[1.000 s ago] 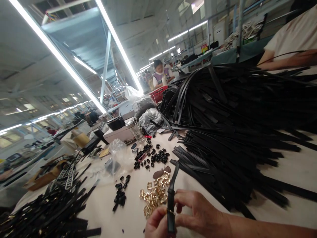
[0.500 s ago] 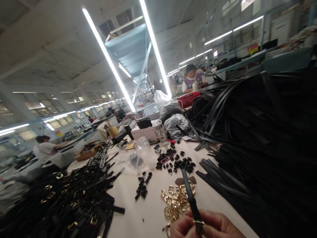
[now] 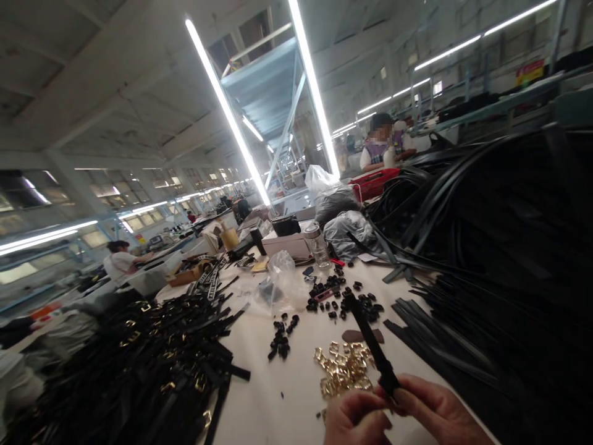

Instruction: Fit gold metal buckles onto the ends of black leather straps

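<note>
A narrow black strap [image 3: 372, 340] points up and away from my hands, with a black loop [image 3: 385, 369] around it near its lower part. My right hand [image 3: 433, 405] pinches the lower end between thumb and fingers. From the other side my left hand [image 3: 356, 415] closes its fingertips on the same end. My fingers cover that end, so the buckle there is hidden. Just beyond my hands lies a heap of gold buckles [image 3: 345, 369]. Small black loops [image 3: 365, 306] are scattered past the strap's tip, and a smaller group of black loops [image 3: 281, 340] sits to the left.
Finished-looking black straps with gold buckles [image 3: 152, 364] pile up on the left. Long black strips [image 3: 500, 259] fill the right side. Farther back stand a clear plastic bag [image 3: 280, 278], a glass bottle [image 3: 317, 246] and a white box [image 3: 287, 245]. Other people work in the distance.
The strap has turned in my hands; the gold buckle that showed at its lower end is now out of sight. My view has swung left, so everything sits farther right.
</note>
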A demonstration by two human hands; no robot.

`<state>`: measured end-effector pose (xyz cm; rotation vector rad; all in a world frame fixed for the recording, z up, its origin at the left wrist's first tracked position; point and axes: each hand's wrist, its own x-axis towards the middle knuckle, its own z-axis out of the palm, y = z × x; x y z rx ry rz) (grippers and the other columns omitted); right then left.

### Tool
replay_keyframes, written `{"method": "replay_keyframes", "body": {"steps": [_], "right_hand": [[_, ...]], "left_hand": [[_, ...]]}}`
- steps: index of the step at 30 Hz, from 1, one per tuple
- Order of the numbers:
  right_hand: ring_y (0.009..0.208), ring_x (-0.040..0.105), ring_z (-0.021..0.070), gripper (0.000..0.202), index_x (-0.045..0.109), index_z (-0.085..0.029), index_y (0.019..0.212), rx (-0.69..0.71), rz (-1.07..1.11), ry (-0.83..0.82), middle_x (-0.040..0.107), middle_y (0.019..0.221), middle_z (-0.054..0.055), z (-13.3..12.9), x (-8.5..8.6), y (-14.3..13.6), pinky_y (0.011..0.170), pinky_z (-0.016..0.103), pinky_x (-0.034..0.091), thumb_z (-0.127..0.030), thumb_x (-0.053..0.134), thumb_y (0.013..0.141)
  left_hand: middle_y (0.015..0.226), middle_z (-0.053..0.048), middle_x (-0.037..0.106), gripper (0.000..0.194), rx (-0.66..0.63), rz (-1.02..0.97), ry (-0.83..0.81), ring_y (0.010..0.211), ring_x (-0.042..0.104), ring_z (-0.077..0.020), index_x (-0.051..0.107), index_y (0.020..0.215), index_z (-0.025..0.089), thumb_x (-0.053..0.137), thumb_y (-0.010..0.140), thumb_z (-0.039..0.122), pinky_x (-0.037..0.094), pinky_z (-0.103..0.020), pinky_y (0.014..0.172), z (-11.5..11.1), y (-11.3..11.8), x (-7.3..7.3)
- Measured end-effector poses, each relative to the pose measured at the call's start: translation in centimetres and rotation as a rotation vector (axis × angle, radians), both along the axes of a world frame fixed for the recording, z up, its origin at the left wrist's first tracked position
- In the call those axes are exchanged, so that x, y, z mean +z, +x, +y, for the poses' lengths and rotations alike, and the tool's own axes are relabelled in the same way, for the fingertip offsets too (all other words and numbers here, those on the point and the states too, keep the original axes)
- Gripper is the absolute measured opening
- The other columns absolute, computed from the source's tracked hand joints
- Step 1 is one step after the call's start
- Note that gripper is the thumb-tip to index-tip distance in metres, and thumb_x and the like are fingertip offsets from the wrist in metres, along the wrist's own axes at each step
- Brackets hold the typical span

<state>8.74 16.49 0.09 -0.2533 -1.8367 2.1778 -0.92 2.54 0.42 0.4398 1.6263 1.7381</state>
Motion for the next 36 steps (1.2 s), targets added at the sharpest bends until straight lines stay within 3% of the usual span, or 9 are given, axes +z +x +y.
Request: {"method": "replay_keyframes", "body": {"steps": [6, 9, 11, 15, 21, 24, 27, 31, 36], "right_hand": [[0.07, 0.063, 0.0225, 0.057, 0.069, -0.015, 0.082, -0.04, -0.059, 0.024, 0.069, 0.079, 0.011, 1.5, -0.8, -0.1, 0.067, 0.033, 0.052, -0.071, 0.056, 0.08], [0.065, 0.06, 0.0198, 0.058, 0.067, -0.015, 0.078, -0.03, -0.058, 0.034, 0.067, 0.073, 0.01, 1.4, -0.3, -0.1, 0.063, 0.031, 0.05, -0.073, 0.055, 0.08], [0.062, 0.058, 0.0187, 0.059, 0.065, -0.016, 0.076, -0.026, -0.075, 0.04, 0.067, 0.071, 0.008, 1.3, 0.1, -0.2, 0.061, 0.031, 0.049, -0.074, 0.055, 0.077], [0.059, 0.057, 0.0175, 0.059, 0.062, -0.017, 0.072, -0.042, -0.093, 0.054, 0.066, 0.07, 0.007, 1.3, 0.0, -0.3, 0.059, 0.03, 0.047, -0.075, 0.055, 0.076], [0.054, 0.056, 0.014, 0.06, 0.057, -0.015, 0.077, -0.006, -0.035, -0.013, 0.066, 0.07, 0.007, 1.2, -1.0, -0.6, 0.054, 0.026, 0.04, -0.074, 0.054, 0.078], [0.051, 0.054, 0.0119, 0.059, 0.056, -0.014, 0.077, -0.025, -0.056, -0.022, 0.066, 0.069, 0.007, 1.0, -0.7, -0.5, 0.05, 0.023, 0.036, -0.073, 0.056, 0.078], [0.048, 0.051, 0.0103, 0.057, 0.057, -0.013, 0.079, -0.031, -0.077, 0.004, 0.064, 0.066, 0.006, 0.8, -0.2, -0.2, 0.048, 0.022, 0.036, -0.07, 0.056, 0.079], [0.046, 0.048, 0.0093, 0.05, 0.056, -0.013, 0.076, -0.03, -0.065, 0.056, 0.061, 0.06, 0.003, 0.4, 0.4, 0.4, 0.045, 0.02, 0.037, -0.062, 0.054, 0.083], [0.046, 0.05, 0.0091, 0.036, 0.059, -0.011, 0.077, -0.072, -0.067, 0.06, 0.061, 0.06, 0.003, 0.3, 0.6, 0.5, 0.044, 0.018, 0.038, -0.046, 0.055, 0.085]], "left_hand": [[0.076, -0.007, 0.072, 0.032, 0.227, 0.335, -0.098, 0.059, 0.06, -0.0158, 0.072, 0.081, 0.013, 0.079, 0.07, 0.043, 0.044, -0.023, 0.054, -5.6, -8.2, 6.3], [0.066, 0.0, 0.068, 0.017, 0.312, 0.484, -0.213, 0.061, 0.058, -0.0146, 0.071, 0.076, 0.016, 0.077, 0.073, 0.032, 0.041, -0.02, 0.057, -7.7, -12.1, 7.9], [0.055, 0.001, 0.062, 0.012, 0.314, 0.572, -0.316, 0.055, 0.054, -0.0146, 0.07, 0.066, 0.016, 0.077, 0.071, 0.025, 0.036, -0.021, 0.053, -8.3, -13.5, 7.4], [0.053, -0.001, 0.061, 0.014, 0.311, 0.739, -0.467, 0.056, 0.051, -0.0186, 0.068, 0.053, 0.018, 0.077, 0.064, 0.017, 0.035, -0.027, 0.057, -7.7, -14.1, 4.9], [0.052, -0.002, 0.058, 0.019, 0.37, 0.803, -0.469, 0.056, 0.05, -0.0235, 0.062, 0.048, 0.023, 0.077, 0.06, 0.024, 0.033, -0.032, 0.057, -6.6, -14.3, 3.4], [0.048, 0.001, 0.053, 0.026, 0.339, 0.686, -0.419, 0.051, 0.048, -0.0198, 0.062, 0.049, 0.022, 0.08, 0.059, 0.038, 0.033, -0.029, 0.053, -5.9, -13.6, 3.0], [0.05, 0.001, 0.055, 0.041, 0.247, 0.478, -0.284, 0.05, 0.048, -0.0147, 0.068, 0.063, 0.019, 0.079, 0.062, 0.058, 0.036, -0.024, 0.051, -4.3, -10.7, 2.3], [0.063, -0.002, 0.066, 0.041, 0.188, 0.038, 0.033, 0.055, 0.053, -0.0102, 0.071, 0.069, 0.015, 0.092, 0.055, 0.047, 0.043, -0.017, 0.053, -1.0, -4.9, 1.8], [0.057, -0.002, 0.066, 0.046, 0.286, -0.174, 0.13, 0.048, 0.055, -0.0073, 0.072, 0.066, 0.015, 0.099, 0.04, 0.041, 0.043, -0.011, 0.047, 1.7, -0.4, 1.4]]}}
